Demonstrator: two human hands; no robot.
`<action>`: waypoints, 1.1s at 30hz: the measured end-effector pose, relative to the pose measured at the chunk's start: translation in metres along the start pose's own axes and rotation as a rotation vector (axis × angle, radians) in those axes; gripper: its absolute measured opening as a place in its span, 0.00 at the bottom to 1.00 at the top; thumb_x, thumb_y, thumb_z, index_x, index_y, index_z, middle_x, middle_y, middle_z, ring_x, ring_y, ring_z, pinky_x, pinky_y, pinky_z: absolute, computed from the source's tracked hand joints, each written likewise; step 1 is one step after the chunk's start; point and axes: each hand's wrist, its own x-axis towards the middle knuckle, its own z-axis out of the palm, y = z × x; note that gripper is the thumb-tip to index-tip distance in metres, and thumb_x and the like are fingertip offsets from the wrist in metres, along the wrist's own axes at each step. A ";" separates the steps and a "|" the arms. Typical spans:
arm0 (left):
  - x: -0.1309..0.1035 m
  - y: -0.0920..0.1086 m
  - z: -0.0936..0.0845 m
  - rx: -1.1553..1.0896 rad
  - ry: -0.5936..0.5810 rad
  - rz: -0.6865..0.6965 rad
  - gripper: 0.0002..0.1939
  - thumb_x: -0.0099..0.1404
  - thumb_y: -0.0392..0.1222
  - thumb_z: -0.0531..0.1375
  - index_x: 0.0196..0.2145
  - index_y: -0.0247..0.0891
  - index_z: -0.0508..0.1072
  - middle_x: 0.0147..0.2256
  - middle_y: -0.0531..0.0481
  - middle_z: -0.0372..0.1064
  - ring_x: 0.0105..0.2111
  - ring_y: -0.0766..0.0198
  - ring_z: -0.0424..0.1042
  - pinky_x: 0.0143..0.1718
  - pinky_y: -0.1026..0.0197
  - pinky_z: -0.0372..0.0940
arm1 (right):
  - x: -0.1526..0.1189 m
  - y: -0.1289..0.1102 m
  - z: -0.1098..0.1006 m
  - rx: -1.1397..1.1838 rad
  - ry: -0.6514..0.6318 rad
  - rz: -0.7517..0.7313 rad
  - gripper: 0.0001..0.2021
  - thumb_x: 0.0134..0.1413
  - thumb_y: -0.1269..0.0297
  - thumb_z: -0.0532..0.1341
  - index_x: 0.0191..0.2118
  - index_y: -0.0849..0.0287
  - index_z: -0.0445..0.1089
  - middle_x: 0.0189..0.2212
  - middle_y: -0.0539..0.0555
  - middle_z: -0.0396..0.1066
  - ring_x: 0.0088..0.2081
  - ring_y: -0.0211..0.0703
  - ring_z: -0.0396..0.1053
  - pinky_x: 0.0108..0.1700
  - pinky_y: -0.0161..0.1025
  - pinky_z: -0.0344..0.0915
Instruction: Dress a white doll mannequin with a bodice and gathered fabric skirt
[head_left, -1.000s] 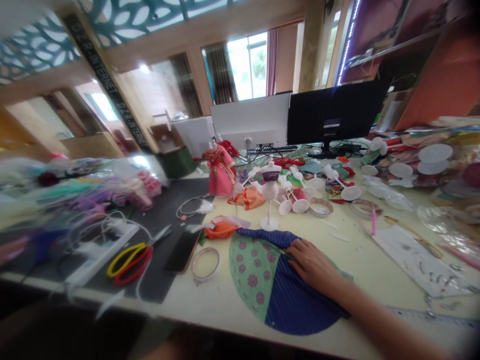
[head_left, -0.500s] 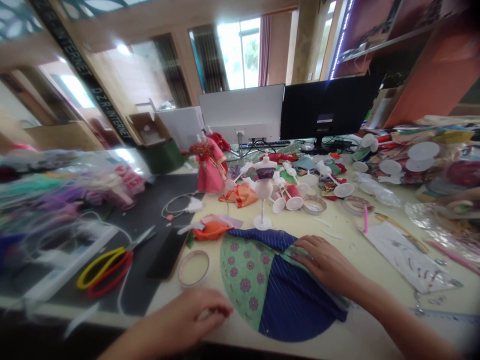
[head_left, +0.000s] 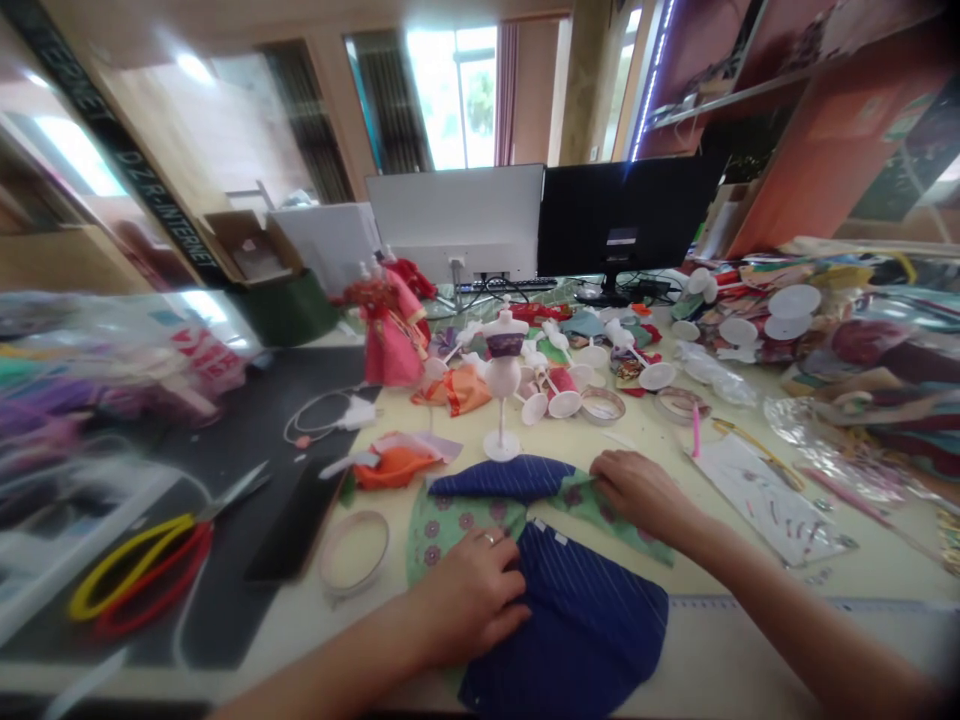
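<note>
Navy fabric with fine pale stripes (head_left: pixel 577 620) lies on the table in front of me, two small white tags near its top corner. My left hand (head_left: pixel 476 590), with a ring on one finger, is curled on its left edge, gripping the cloth. Under and behind that hand lies green fabric with purple flowers (head_left: pixel 439 525). A second navy striped piece (head_left: pixel 502 478) lies farther back. My right hand (head_left: pixel 641 490) pinches a green flowered strip (head_left: pixel 592 505) at the right. Behind the cloth stands a small white dress form (head_left: pixel 502 385) with a purple band round its chest.
A tape roll (head_left: pixel 355 552), a dark phone (head_left: pixel 292 520) and yellow-and-red-handled scissors (head_left: pixel 150 570) lie left. Orange cloth (head_left: pixel 397 465) is behind them. Several toppled small forms (head_left: pixel 555 390) lie farther back. A ruler (head_left: pixel 750 604) and a pink pen (head_left: pixel 696 430) are on the right.
My left hand has come up and right onto the fabric. My right hand has drawn the green strip away from the navy piece, leaving a gap. The view has shifted right.
</note>
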 end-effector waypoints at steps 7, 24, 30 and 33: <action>0.014 -0.009 -0.012 -0.200 0.079 -0.071 0.12 0.66 0.40 0.50 0.40 0.37 0.72 0.38 0.46 0.70 0.40 0.59 0.66 0.43 0.58 0.61 | -0.005 -0.016 -0.004 0.033 0.136 -0.019 0.12 0.57 0.72 0.51 0.45 0.60 0.66 0.42 0.59 0.68 0.45 0.49 0.64 0.49 0.45 0.60; 0.066 -0.030 -0.006 -0.597 0.213 -0.343 0.05 0.54 0.36 0.56 0.29 0.34 0.71 0.28 0.51 0.66 0.27 0.66 0.64 0.28 0.64 0.57 | 0.005 -0.058 0.002 0.621 -0.132 0.096 0.05 0.48 0.72 0.58 0.33 0.60 0.69 0.31 0.52 0.70 0.34 0.41 0.67 0.36 0.37 0.61; 0.073 -0.042 -0.006 -0.847 0.343 -0.406 0.09 0.58 0.41 0.56 0.30 0.32 0.69 0.24 0.52 0.66 0.26 0.67 0.64 0.27 0.66 0.58 | 0.029 -0.056 0.000 0.740 -0.089 0.124 0.07 0.54 0.68 0.55 0.28 0.60 0.68 0.25 0.49 0.69 0.28 0.37 0.65 0.29 0.33 0.59; 0.071 -0.041 -0.003 -0.899 0.392 -0.427 0.09 0.59 0.43 0.56 0.31 0.32 0.69 0.25 0.51 0.67 0.27 0.66 0.65 0.28 0.65 0.59 | 0.028 -0.057 0.010 0.761 -0.005 0.099 0.07 0.56 0.67 0.54 0.29 0.59 0.66 0.25 0.49 0.68 0.28 0.37 0.65 0.30 0.34 0.61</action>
